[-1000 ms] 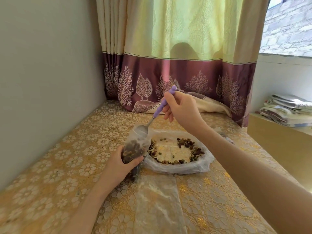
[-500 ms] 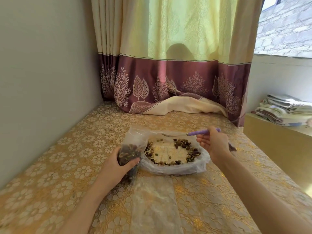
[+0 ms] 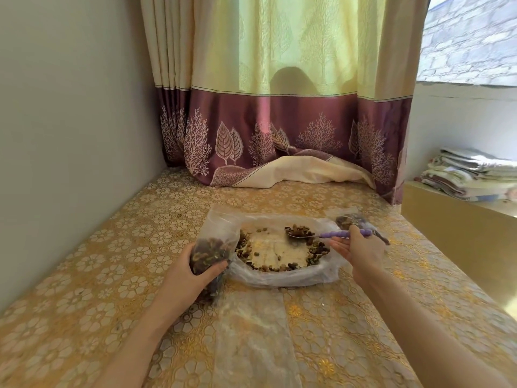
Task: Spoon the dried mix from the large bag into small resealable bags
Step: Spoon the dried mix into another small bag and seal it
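Head view looks down at a table (image 3: 84, 275) with a gold flower cloth. On the left is a plain wall (image 3: 70, 107). It runs along the table's left edge.

Next comes the left hand (image 3: 193, 273). Its fingers and thumb curl round a small bag (image 3: 214, 245). The small bag stands up on the table, and its top is open. Dark dried mix fills the lower part of it. The small bag touches the left side of the large bag (image 3: 282, 278).

The large bag lies flat and wide open in the middle of the table. Dried mix (image 3: 316, 252) sits in a ring round its edge, and the middle is mostly bare. Close to the camera, empty clear bags (image 3: 251, 337) lie flat on the cloth, just below the large bag.

Behind it all hangs a curtain (image 3: 279, 79), yellow on top and purple at the bottom. Its hem rests on the back of the table.

A spoon (image 3: 330, 235) with a purple handle lies level over the right part of the large bag. Its bowl holds some mix. The right hand (image 3: 361, 253) pinches the handle, palm turned up. Past that hand is another bag (image 3: 355, 222) with dark stuff in it, maybe already filled, but it is blurry and the hand hides part of it.

Far right, folded cloths (image 3: 470, 175) are stacked on a low shelf (image 3: 447, 214), well apart from the table things.
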Demonstrator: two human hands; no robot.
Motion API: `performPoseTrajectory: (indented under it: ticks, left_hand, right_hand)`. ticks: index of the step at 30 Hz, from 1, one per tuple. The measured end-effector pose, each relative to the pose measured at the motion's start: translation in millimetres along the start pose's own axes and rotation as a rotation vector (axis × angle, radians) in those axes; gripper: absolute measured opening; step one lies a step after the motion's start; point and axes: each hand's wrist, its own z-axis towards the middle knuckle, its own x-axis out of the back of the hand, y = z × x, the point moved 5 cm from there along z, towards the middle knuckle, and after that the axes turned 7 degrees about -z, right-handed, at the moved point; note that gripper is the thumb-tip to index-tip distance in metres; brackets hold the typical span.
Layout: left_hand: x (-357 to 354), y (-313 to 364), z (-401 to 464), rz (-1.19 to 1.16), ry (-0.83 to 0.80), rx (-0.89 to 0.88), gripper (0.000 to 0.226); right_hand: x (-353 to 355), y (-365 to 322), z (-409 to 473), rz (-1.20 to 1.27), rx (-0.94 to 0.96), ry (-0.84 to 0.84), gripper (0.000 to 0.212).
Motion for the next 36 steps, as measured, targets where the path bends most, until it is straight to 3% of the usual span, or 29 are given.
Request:
performPoseTrajectory:
  ticks: [11,21,36]
  left_hand:
    - [0,2,-3,0.002,-0.003,0.009,0.041]
    - [0,2,-1,0.015,0.005,0.002,0.047]
    - [0,2,-1,0.009,-0.006,-0.005,0.048]
  right_hand:
    - [2,2,-13,0.119,0.005,-0.066,0.027]
    - [0,-12,-19,0.166,-0.009,-0.071,0.024]
    - [-70,-86,-91,0.045,0.310,-0.473,0.033]
